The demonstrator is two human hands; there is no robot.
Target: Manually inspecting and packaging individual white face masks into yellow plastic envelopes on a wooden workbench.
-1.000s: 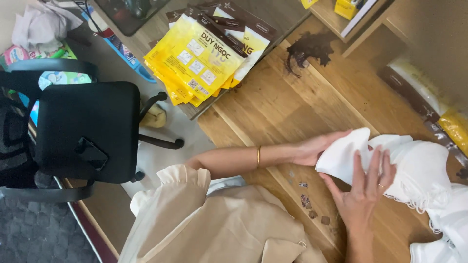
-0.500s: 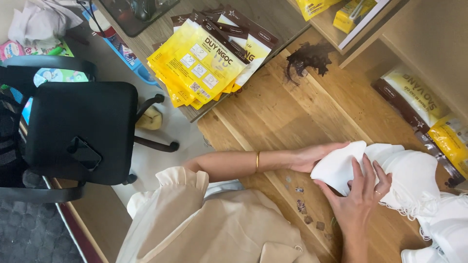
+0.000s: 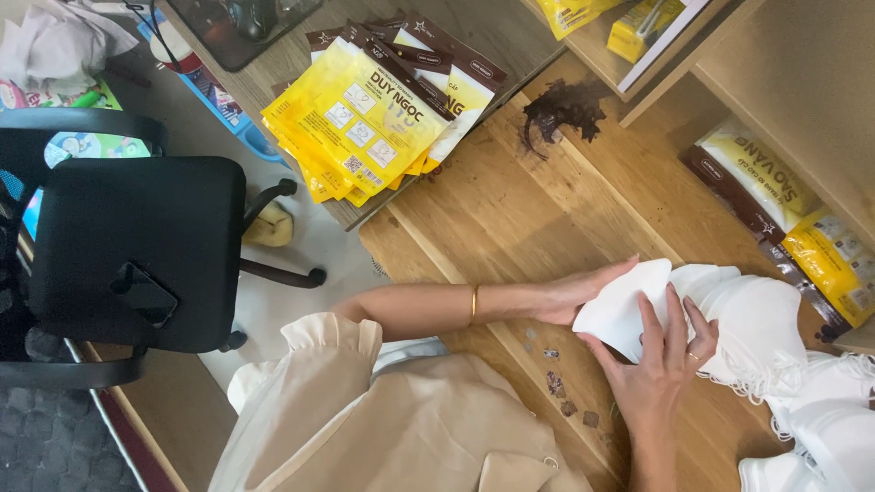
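I see both hands on a stack of white masks (image 3: 729, 319) lying on the wooden table (image 3: 510, 210) w/ more masks at the right edge: the left hand (image 3: 583, 292) pinches the front mask's (image 3: 624, 305) top edge, and the right hand (image 3: 661, 364) lies on its face, fingers (image 3: 649, 319) spread. Yellow packets (image 3: 365, 118) fan out well apart at the top; a black chair (image 3: 128, 255) w/ a phone (image 3: 144, 293) on it stands far left.

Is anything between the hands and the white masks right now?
Nothing visible. The left hand lies against the top white mask of the stack, and the right hand has its fingers on it, in direct contact.
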